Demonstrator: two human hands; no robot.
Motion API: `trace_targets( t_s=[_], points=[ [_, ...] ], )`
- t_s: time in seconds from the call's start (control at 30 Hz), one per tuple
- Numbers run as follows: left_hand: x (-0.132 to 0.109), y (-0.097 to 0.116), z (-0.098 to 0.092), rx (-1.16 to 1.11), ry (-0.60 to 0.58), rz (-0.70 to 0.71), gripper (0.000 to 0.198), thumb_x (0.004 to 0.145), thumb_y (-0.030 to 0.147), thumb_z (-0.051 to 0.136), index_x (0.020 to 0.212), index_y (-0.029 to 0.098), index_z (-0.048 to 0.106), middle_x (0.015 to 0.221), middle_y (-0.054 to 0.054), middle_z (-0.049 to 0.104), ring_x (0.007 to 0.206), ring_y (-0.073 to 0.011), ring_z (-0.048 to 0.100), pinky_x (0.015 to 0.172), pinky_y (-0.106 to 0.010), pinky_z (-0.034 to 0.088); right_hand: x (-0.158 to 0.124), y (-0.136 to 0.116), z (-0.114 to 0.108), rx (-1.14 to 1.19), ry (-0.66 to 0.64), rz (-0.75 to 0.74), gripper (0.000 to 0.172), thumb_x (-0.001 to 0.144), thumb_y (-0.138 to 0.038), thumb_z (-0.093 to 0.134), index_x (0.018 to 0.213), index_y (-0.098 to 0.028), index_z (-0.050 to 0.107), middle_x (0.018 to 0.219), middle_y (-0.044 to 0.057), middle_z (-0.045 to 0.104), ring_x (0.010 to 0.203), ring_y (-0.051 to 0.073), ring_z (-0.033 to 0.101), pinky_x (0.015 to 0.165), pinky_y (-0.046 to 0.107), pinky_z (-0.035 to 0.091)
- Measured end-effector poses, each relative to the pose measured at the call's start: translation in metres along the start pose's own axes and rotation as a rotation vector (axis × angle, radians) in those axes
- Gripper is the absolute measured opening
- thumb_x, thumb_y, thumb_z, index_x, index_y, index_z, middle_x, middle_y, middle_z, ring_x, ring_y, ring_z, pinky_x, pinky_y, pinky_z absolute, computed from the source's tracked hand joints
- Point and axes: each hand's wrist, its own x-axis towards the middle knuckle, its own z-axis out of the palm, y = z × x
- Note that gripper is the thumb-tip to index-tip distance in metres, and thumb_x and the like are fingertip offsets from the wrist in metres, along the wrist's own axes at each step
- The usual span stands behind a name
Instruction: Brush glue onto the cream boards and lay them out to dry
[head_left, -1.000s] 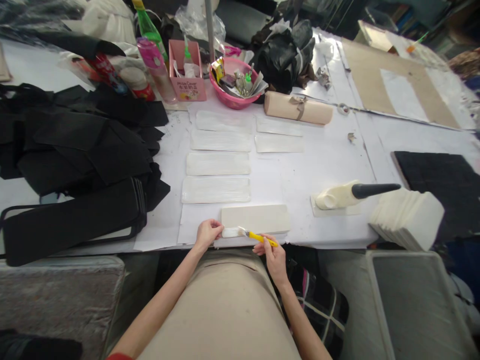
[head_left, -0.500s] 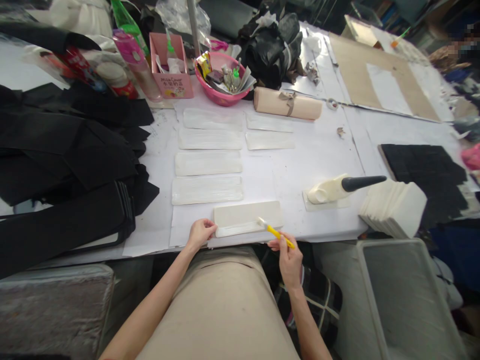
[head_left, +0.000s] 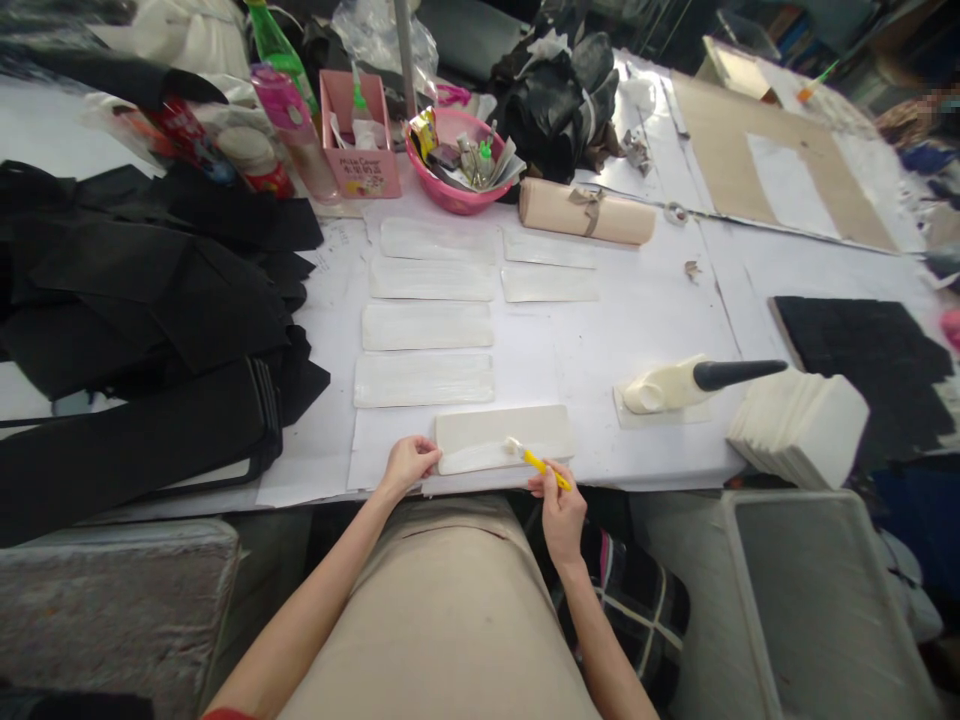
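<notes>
Directly in front of me lies a rectangular off-white panel point(head_left: 517, 428), with a wet white streak along its near side. My left hand point(head_left: 409, 466) is closed, thumb and fingers pinching the panel's near left corner. Held in my right hand point(head_left: 561, 508) is a small brush with a yellow handle point(head_left: 546, 468); its pale bristles touch the panel right of its middle. Beyond it, several coated white strips point(head_left: 424, 380) lie in two columns. To the right a cream-coloured bottle with a long black nozzle point(head_left: 667, 386) rests on its side on a small card.
A stack of white pieces point(head_left: 799, 425) stands at the right table edge, near a black pile point(head_left: 862, 370). Black cut pieces point(head_left: 142, 270) cover the left. Behind are a pink basket point(head_left: 457, 195), a pink box point(head_left: 364, 172) and a tied beige roll point(head_left: 551, 208). A grey bin point(head_left: 817, 600) stands lower right.
My right hand and the brush have moved left along the panel, and the white streak looks broader. My left hand stays at the corner. The whole view has shifted slightly.
</notes>
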Motion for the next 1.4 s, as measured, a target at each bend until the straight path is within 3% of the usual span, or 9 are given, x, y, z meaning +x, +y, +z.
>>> trace_targets(
  t_s=[0.1, 0.27, 0.4, 0.6, 0.7, 0.83, 0.97, 1.13, 1.4],
  points=[
    [0.0, 0.001, -0.001, -0.007, -0.01, 0.002, 0.005, 0.066, 0.018, 0.064, 0.066, 0.016, 0.059, 0.043, 0.003, 0.058, 0.04, -0.0124, 0.056, 0.039, -0.019, 0.042, 0.003, -0.006, -0.008, -0.056, 0.069, -0.043, 0.034, 0.095, -0.043, 0.048, 0.11, -0.015, 0.06, 0.075, 0.005, 0.069, 0.066, 0.019, 0.069, 0.064, 0.03, 0.058],
    [-0.001, 0.004, -0.002, -0.012, -0.016, -0.005, 0.006, 0.066, 0.018, 0.064, 0.065, 0.016, 0.059, 0.042, 0.003, 0.059, 0.04, -0.0129, 0.057, 0.039, -0.02, 0.043, -0.001, -0.023, 0.035, 0.173, -0.197, -0.029, 0.032, 0.096, -0.042, 0.046, 0.111, -0.016, 0.058, 0.073, 0.003, 0.07, 0.064, 0.018, 0.069, 0.059, 0.028, 0.057],
    [-0.002, 0.007, -0.001, -0.018, -0.012, -0.013, 0.008, 0.066, 0.019, 0.065, 0.064, 0.016, 0.058, 0.042, 0.002, 0.059, 0.04, -0.0135, 0.057, 0.039, -0.02, 0.043, 0.003, -0.019, 0.061, 0.18, -0.336, -0.044, 0.032, 0.097, -0.042, 0.046, 0.11, -0.016, 0.059, 0.071, 0.002, 0.069, 0.063, 0.017, 0.068, 0.06, 0.027, 0.057],
    [-0.002, 0.006, -0.002, -0.038, -0.016, -0.014, 0.007, 0.066, 0.016, 0.064, 0.063, 0.016, 0.058, 0.042, 0.002, 0.059, 0.04, -0.013, 0.057, 0.039, -0.02, 0.043, 0.015, -0.014, 0.039, 0.021, -0.061, -0.077, 0.032, 0.096, -0.042, 0.047, 0.108, -0.015, 0.059, 0.071, 0.002, 0.068, 0.063, 0.017, 0.067, 0.062, 0.029, 0.056],
    [-0.002, 0.007, -0.002, -0.043, -0.015, -0.015, 0.006, 0.066, 0.016, 0.064, 0.063, 0.016, 0.058, 0.042, 0.003, 0.059, 0.04, -0.0131, 0.057, 0.039, -0.02, 0.043, 0.014, -0.025, 0.046, 0.097, -0.118, -0.077, 0.031, 0.097, -0.042, 0.046, 0.11, -0.017, 0.058, 0.073, 0.002, 0.068, 0.065, 0.017, 0.068, 0.061, 0.028, 0.056],
    [-0.003, 0.008, -0.001, -0.043, -0.014, -0.02, 0.007, 0.067, 0.017, 0.063, 0.064, 0.017, 0.057, 0.042, 0.002, 0.059, 0.04, -0.0133, 0.057, 0.039, -0.02, 0.043, 0.013, -0.032, 0.08, 0.258, -0.268, -0.029, 0.031, 0.096, -0.043, 0.046, 0.109, -0.018, 0.058, 0.072, 0.001, 0.068, 0.065, 0.017, 0.069, 0.059, 0.027, 0.057],
    [-0.004, 0.007, 0.001, -0.039, 0.001, -0.025, 0.007, 0.066, 0.017, 0.063, 0.064, 0.017, 0.057, 0.043, 0.002, 0.06, 0.041, -0.0136, 0.058, 0.04, -0.02, 0.044, 0.019, -0.024, 0.096, 0.287, -0.256, 0.017, 0.033, 0.095, -0.046, 0.048, 0.109, -0.017, 0.058, 0.072, 0.002, 0.068, 0.063, 0.017, 0.069, 0.057, 0.026, 0.056],
    [-0.004, 0.001, 0.003, -0.034, 0.024, -0.027, 0.006, 0.067, 0.019, 0.063, 0.066, 0.018, 0.058, 0.046, 0.002, 0.062, 0.042, -0.0139, 0.06, 0.043, -0.021, 0.046, 0.029, -0.01, 0.076, 0.249, -0.128, 0.039, 0.037, 0.093, -0.049, 0.05, 0.106, -0.015, 0.058, 0.07, 0.002, 0.068, 0.062, 0.018, 0.07, 0.056, 0.027, 0.057],
    [-0.006, -0.002, 0.003, -0.007, 0.036, -0.001, 0.01, 0.066, 0.027, 0.063, 0.068, 0.018, 0.059, 0.048, 0.002, 0.063, 0.045, -0.0145, 0.061, 0.045, -0.022, 0.048, 0.056, 0.024, 0.006, 0.192, 0.22, 0.058, 0.044, 0.091, -0.052, 0.051, 0.107, -0.012, 0.056, 0.07, 0.004, 0.069, 0.061, 0.02, 0.071, 0.056, 0.03, 0.058]
  ],
)
